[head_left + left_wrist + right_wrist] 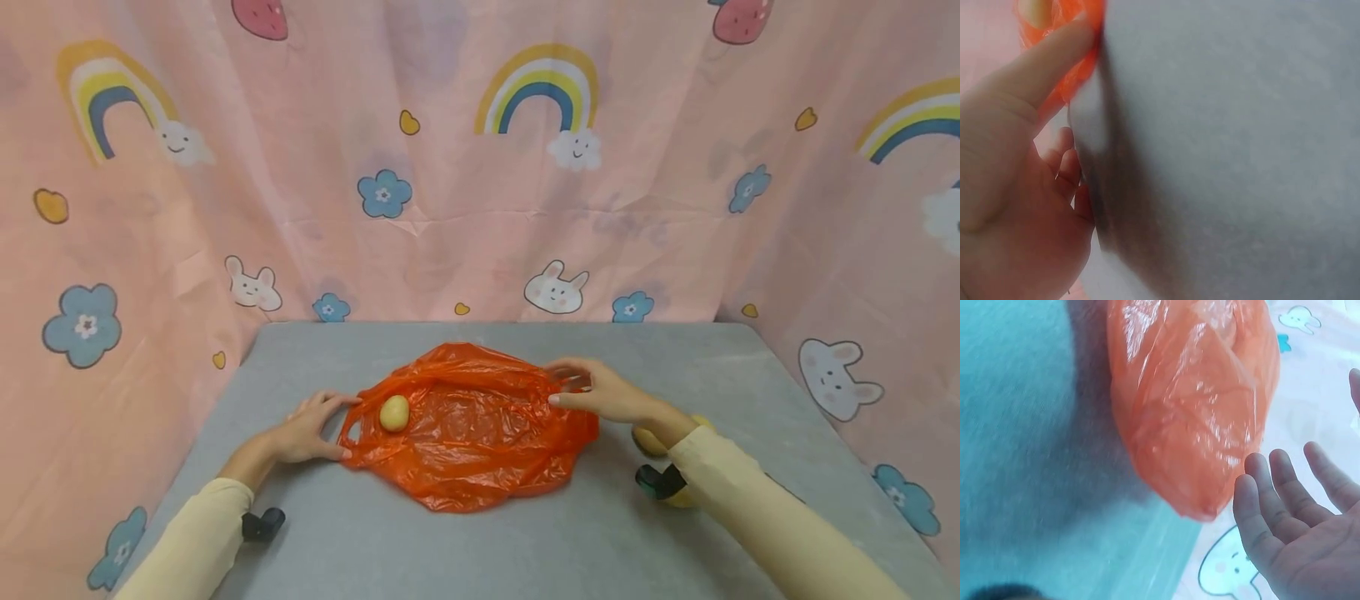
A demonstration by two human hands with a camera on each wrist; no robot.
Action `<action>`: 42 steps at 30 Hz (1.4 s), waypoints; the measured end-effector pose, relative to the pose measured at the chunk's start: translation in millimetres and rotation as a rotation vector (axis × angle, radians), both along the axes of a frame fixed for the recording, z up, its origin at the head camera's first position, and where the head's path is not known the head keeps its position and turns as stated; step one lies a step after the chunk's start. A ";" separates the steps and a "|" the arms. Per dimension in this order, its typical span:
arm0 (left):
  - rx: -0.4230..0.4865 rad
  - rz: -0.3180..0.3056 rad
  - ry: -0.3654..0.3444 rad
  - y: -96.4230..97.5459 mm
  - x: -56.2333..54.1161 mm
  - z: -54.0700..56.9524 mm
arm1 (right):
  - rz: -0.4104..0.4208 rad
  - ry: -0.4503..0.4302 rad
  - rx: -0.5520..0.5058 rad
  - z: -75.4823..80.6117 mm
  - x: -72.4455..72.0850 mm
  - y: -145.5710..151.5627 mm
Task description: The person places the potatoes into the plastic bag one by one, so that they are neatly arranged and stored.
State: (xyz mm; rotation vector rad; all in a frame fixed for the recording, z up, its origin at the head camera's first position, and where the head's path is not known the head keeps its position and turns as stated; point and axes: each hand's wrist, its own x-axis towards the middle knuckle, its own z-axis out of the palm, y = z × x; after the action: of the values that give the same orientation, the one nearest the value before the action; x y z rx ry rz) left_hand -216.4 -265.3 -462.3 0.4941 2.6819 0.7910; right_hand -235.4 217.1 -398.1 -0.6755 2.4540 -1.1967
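An orange-red plastic bag lies spread across the table, its handle loop toward the left. On its left part sits a small, pale yellow, potato-like round thing. My left hand is at the handle end, with fingers at the bag's upper edge and thumb at its lower edge. In the left wrist view the straight thumb lies against the bag. Over the bag's right end is my right hand, its fingers spread. The right wrist view shows those fingers loosely extended beside the bag's rounded end.
Several yellowish round things lie right of the bag, partly hidden by the right forearm. Black wrist mounts stick out from both wrists. The grey table is bordered by a pink patterned curtain behind and at the sides.
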 end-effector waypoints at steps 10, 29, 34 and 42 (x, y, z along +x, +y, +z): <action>0.029 -0.004 0.001 -1.4 5.6 -1.8 | -0.048 -0.013 0.043 6.7 5.9 26.0; 0.006 -0.001 -0.003 -1.9 2.7 -4.0 | -0.062 0.014 0.133 -7.4 20.9 84.9; 0.012 -0.003 -0.005 -0.8 2.5 -2.5 | -0.045 0.007 0.160 -14.1 22.5 101.6; 0.013 -0.007 0.024 0.8 1.6 0.5 | -0.006 0.023 0.196 -22.7 24.4 122.8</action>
State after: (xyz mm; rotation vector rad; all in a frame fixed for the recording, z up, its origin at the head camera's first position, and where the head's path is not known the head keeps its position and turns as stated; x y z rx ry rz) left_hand -214.8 -264.5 -461.8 0.5184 2.6967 0.8066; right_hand -211.0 339.9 -420.8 -0.6293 2.5507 -0.9381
